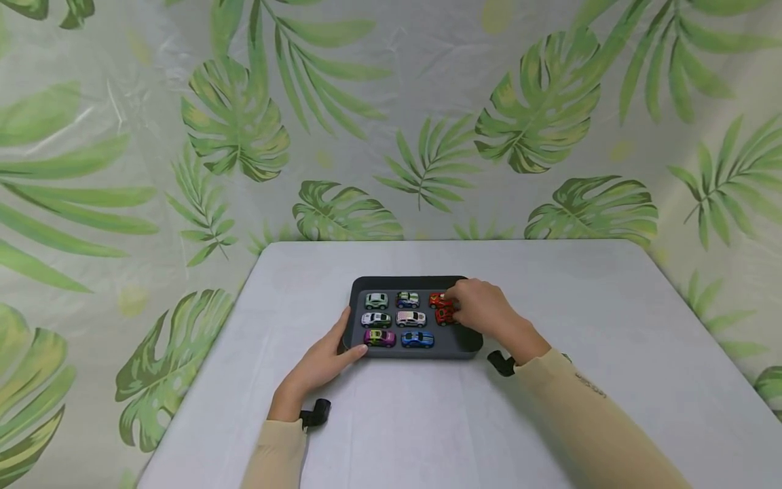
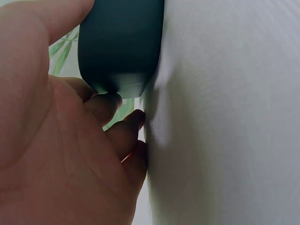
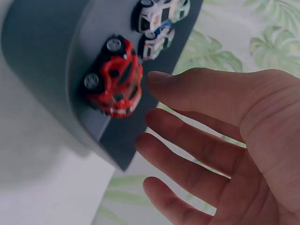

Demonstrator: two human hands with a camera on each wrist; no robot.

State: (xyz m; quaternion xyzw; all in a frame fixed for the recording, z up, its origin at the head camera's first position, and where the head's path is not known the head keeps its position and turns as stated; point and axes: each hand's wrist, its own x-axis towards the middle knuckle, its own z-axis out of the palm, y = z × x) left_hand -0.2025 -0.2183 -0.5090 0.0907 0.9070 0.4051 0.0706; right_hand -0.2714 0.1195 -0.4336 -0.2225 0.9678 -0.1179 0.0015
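Note:
A dark grey tray [image 1: 452, 350] lies on the table with several small toy cars in rows. My left hand [image 1: 320, 360] holds its near left corner, thumb at the front rim and fingers along the left side; the left wrist view shows bent fingertips against the tray's end [image 2: 122, 51]. Over the tray's right side is my right hand [image 1: 489, 312], its fingertips at an orange-red car [image 1: 437, 300] and a red car [image 1: 444, 316]. In the right wrist view, thumb and fingers stand apart beside a red car [image 3: 117, 79], with nothing visible between them.
To the left in the tray stand a pale green car [image 1: 376, 300], white cars, a magenta car [image 1: 380, 337] and a blue car [image 1: 418, 339]. A white-covered table [image 1: 397, 421] is beneath. Leaf-patterned sheeting [image 1: 421, 136] hangs behind it.

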